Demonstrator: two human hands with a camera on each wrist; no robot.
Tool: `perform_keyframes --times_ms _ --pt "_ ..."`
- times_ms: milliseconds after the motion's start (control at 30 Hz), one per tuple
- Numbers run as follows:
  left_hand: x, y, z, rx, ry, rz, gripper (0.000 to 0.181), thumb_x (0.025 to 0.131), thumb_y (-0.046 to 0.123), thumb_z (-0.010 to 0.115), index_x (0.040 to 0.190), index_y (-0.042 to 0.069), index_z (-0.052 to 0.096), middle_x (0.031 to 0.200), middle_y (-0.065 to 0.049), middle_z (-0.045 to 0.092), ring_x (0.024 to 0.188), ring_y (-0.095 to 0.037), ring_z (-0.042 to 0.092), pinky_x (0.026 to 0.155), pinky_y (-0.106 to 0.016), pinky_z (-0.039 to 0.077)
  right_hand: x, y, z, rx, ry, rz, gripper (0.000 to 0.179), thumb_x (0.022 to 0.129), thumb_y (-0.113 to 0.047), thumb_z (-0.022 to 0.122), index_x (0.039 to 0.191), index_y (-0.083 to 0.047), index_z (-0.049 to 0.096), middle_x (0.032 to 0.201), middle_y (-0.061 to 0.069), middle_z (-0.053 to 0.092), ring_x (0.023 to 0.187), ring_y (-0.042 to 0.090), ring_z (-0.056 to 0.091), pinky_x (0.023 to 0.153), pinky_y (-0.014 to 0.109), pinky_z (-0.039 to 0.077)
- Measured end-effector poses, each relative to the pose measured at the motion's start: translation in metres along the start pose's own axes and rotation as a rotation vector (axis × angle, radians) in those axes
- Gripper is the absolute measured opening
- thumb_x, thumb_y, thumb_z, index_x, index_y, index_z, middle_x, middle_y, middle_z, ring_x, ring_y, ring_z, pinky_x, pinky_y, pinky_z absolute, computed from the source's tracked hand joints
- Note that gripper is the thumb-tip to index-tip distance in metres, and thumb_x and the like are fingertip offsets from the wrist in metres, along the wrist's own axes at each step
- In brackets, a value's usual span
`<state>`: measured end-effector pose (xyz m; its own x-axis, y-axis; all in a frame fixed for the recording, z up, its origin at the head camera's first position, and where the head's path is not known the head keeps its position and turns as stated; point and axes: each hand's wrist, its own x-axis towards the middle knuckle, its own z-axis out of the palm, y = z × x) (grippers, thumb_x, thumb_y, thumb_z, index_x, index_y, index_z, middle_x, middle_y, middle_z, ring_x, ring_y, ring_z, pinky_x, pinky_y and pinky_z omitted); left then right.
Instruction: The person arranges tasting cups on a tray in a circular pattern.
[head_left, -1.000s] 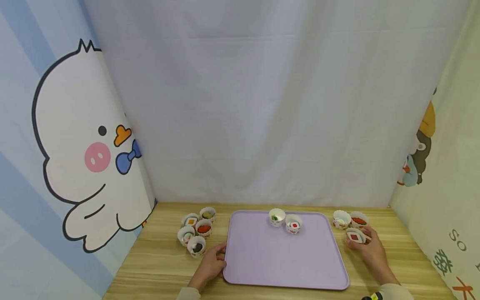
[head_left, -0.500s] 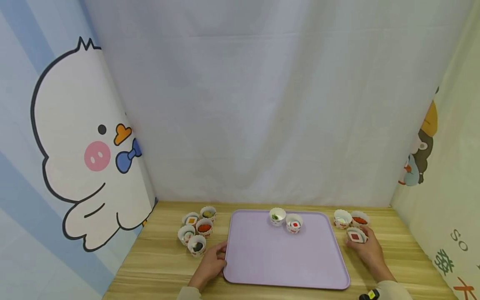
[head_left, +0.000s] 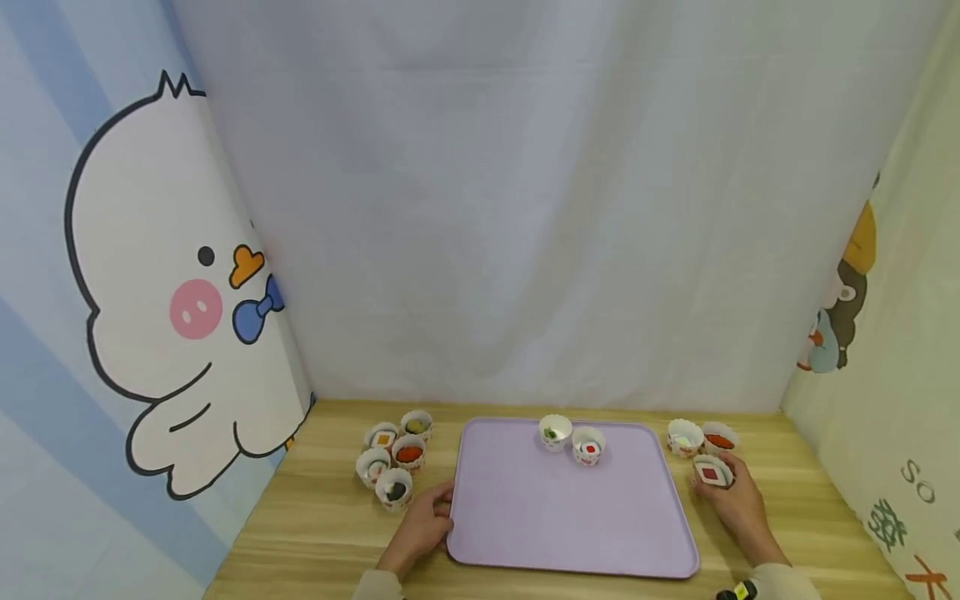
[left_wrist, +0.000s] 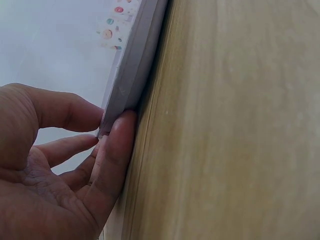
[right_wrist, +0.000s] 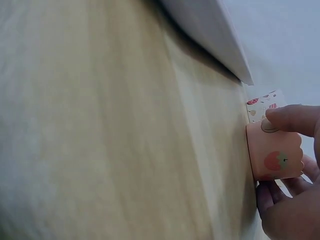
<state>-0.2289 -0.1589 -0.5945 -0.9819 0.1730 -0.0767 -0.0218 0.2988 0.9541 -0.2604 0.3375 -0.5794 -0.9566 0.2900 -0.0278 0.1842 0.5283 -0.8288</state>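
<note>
My left hand (head_left: 422, 523) holds the left edge of a lilac tray (head_left: 562, 517), near its front corner. In the left wrist view the thumb and fingers pinch the tray's rim (left_wrist: 134, 65). To the right of the tray my right hand (head_left: 742, 502) grips a scalloped paper cup (head_left: 711, 475) with a white and red square piece in it. Strawberry print shows on this cup's pink wall (right_wrist: 275, 155) in the right wrist view; it stands on the wooden table. Two more paper cups, one with pale contents (head_left: 684, 440) and one with red contents (head_left: 722, 437), stand just behind.
Two cups, one with green bits (head_left: 555, 432) and one with a red-topped piece (head_left: 588, 445), stand at the tray's back edge. Left of the tray is a cluster of several filled cups (head_left: 394, 490) on the wooden table (head_left: 300, 517). A pale curtain (head_left: 525, 208) hangs behind.
The scene has shifted slightly in the head view. Both hands keep their places, the left on the tray edge and the right on the paper cup.
</note>
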Motion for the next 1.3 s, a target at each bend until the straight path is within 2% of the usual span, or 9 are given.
perform_keyframes --times_ms 167,300,500,600,700,833,900,1000,1300 --pt "-0.002 -0.003 0.003 -0.003 -0.008 -0.003 0.070 0.070 -0.012 0.051 0.140 -0.014 0.042 0.110 -0.023 0.061 0.085 -0.020 0.064 0.048 -0.036 0.056 -0.004 0.004 0.000 -0.020 0.017 0.021 0.077 0.082 -0.015 0.075 0.145 0.001 0.033 0.141 0.033 0.042 0.126 0.044 0.043 0.102 0.049 0.035" --pt "-0.002 -0.003 0.004 0.001 0.003 -0.006 0.070 0.071 -0.011 0.051 0.140 -0.013 0.042 0.110 -0.025 0.062 0.086 -0.022 0.064 0.048 -0.037 0.056 -0.004 0.003 -0.002 -0.015 0.023 0.028 0.077 0.082 -0.016 0.074 0.145 0.001 0.033 0.141 0.034 0.042 0.126 0.044 0.043 0.103 0.050 0.035" --pt "-0.003 -0.001 0.006 0.005 -0.009 -0.013 0.070 0.070 -0.010 0.051 0.140 -0.011 0.044 0.109 -0.022 0.062 0.085 -0.021 0.064 0.048 -0.035 0.056 -0.008 -0.001 -0.008 0.002 0.015 0.044 0.079 0.083 -0.016 0.075 0.147 0.000 0.031 0.142 0.033 0.041 0.128 0.044 0.042 0.105 0.053 0.035" --pt "-0.003 0.000 0.007 0.002 -0.011 -0.018 0.070 0.070 -0.010 0.052 0.139 -0.011 0.045 0.109 -0.022 0.062 0.085 -0.020 0.063 0.049 -0.035 0.056 -0.013 -0.007 -0.012 0.001 0.011 0.022 0.080 0.084 -0.018 0.075 0.147 0.000 0.030 0.142 0.033 0.042 0.127 0.043 0.042 0.102 0.050 0.038" --pt "-0.003 0.001 0.006 0.001 -0.007 -0.018 0.069 0.070 -0.010 0.052 0.139 -0.011 0.045 0.110 -0.022 0.062 0.085 -0.020 0.063 0.048 -0.035 0.056 -0.016 -0.015 -0.016 -0.031 0.025 -0.029 0.078 0.084 -0.024 0.076 0.147 -0.001 0.034 0.140 0.029 0.047 0.119 0.033 0.049 0.093 0.030 0.043" --pt "-0.002 0.001 0.003 -0.004 0.004 -0.010 0.071 0.069 -0.010 0.053 0.140 -0.011 0.044 0.112 -0.023 0.061 0.087 -0.020 0.063 0.049 -0.035 0.056 -0.019 -0.027 -0.017 -0.026 0.045 -0.111 0.075 0.084 -0.026 0.077 0.144 -0.003 0.040 0.135 0.024 0.052 0.101 0.007 0.051 0.074 0.009 0.040" --pt "-0.002 0.000 0.001 -0.005 0.004 -0.012 0.071 0.070 -0.010 0.053 0.140 -0.011 0.044 0.113 -0.023 0.060 0.088 -0.021 0.063 0.049 -0.035 0.056 -0.020 -0.035 -0.015 -0.010 0.054 -0.148 0.073 0.083 -0.024 0.078 0.143 -0.004 0.042 0.133 0.024 0.054 0.093 -0.003 0.048 0.071 0.007 0.040" --pt "-0.001 0.000 -0.003 0.002 0.009 -0.023 0.071 0.070 -0.010 0.053 0.140 -0.010 0.044 0.114 -0.023 0.060 0.088 -0.021 0.063 0.049 -0.035 0.056 -0.021 -0.045 -0.012 0.023 0.052 -0.179 0.071 0.083 -0.021 0.078 0.143 -0.005 0.043 0.133 0.023 0.054 0.090 -0.010 0.045 0.071 0.007 0.041" --pt "0.001 0.001 -0.002 0.021 0.010 -0.013 0.071 0.070 -0.009 0.053 0.141 -0.009 0.044 0.113 -0.022 0.060 0.087 -0.020 0.063 0.048 -0.036 0.056 -0.028 -0.070 -0.007 0.074 0.006 -0.204 0.074 0.084 -0.015 0.076 0.145 -0.001 0.038 0.134 0.024 0.051 0.089 -0.017 0.042 0.073 0.007 0.044"
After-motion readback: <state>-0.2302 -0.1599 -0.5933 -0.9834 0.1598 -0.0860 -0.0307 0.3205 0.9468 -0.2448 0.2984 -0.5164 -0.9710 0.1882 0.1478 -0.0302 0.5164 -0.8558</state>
